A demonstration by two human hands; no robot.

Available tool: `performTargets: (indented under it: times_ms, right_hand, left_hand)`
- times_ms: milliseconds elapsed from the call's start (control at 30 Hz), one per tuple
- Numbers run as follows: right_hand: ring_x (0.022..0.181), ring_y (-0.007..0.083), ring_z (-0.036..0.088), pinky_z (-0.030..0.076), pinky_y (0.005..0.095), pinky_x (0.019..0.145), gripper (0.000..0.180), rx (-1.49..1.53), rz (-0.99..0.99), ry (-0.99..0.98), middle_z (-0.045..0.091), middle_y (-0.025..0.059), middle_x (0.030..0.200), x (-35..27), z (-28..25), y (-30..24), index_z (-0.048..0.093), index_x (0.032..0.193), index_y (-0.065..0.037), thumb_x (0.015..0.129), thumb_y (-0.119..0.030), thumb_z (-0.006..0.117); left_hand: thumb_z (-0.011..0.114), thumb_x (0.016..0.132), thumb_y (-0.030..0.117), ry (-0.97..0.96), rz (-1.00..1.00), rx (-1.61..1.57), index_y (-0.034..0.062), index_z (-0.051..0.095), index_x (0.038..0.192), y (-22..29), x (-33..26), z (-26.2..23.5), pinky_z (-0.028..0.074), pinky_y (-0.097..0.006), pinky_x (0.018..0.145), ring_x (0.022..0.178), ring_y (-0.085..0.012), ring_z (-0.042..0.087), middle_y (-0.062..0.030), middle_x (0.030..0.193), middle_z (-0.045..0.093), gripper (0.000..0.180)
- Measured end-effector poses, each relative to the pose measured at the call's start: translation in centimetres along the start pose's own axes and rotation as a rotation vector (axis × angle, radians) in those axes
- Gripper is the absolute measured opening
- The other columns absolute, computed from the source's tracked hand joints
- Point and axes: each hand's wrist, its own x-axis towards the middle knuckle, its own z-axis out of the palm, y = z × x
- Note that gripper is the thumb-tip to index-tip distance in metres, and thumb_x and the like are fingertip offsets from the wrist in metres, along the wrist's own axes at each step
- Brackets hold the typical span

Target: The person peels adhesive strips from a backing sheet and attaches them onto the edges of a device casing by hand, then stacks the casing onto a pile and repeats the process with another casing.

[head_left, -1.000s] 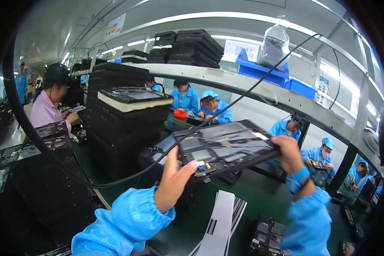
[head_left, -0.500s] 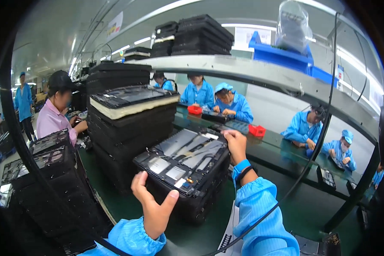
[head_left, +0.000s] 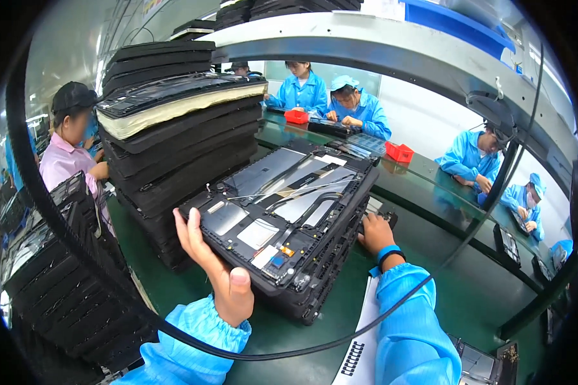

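A black open-backed flat device panel (head_left: 282, 212), with grey plates and small circuit parts showing, lies on top of a low stack of similar black panels (head_left: 321, 289) on the green table. My left hand (head_left: 218, 273) grips its near left edge, thumb at the front corner. My right hand (head_left: 374, 234) is at the right side of the panel and stack, its fingers tucked against the edge and partly hidden. Both arms wear blue sleeves.
A tall pile of black trays (head_left: 173, 147) stands just left of the panel, and black crates (head_left: 51, 282) sit further left. A black cable (head_left: 302, 350) crosses my forearms above a white sheet (head_left: 359, 346). Co-workers in blue (head_left: 350, 109) sit across the table by red boxes (head_left: 399, 152); a person in pink (head_left: 67, 154) is at left.
The panel was held up in the air a second ago; it has come down onto the low stack. My right hand slid from its far edge to its right side.
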Motion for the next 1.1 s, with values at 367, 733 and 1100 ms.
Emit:
performTargets:
  times_ms: [367,733,1100]
  right_hand:
    - [0.092,0.0343,0.05,0.044,0.0406,0.078,0.045,-0.07,0.181,-0.555,0.049,0.0192,0.098,-4.9,-7.4,4.0,0.055,0.093,0.003,0.072,-0.036,0.061]
    - [0.087,0.0352,0.053,0.044,0.0384,0.074,0.044,0.13,0.469,-0.595,0.052,0.0221,0.096,-12.4,-11.8,10.3,0.057,0.089,0.001,0.062,-0.032,0.069]
    - [0.099,0.0375,0.046,0.035,0.0408,0.085,0.068,0.414,1.133,-0.27,0.05,0.0288,0.099,-14.0,-6.2,11.4,0.053,0.1,0.009,0.071,-0.053,0.051]
  left_hand:
    - [0.063,0.056,0.011,-0.186,0.326,-0.207,0.0094,0.058,0.074,1.2,-7.9,-2.4,0.034,-0.033,0.057,0.068,-0.0207,0.048,-0.0046,0.078,0.052,0.018]
    - [0.053,0.064,0.003,-0.608,-0.396,-0.381,-0.0001,0.052,0.085,2.1,-9.1,21.2,0.037,-0.038,0.078,0.087,-0.0326,0.046,-0.017,0.09,0.049,0.022]
    - [0.063,0.064,0.035,-0.661,-0.446,0.305,-0.0021,0.05,0.096,-7.4,-10.4,28.8,0.034,-0.045,0.08,0.098,-0.0366,0.041,-0.0201,0.1,0.048,0.051]
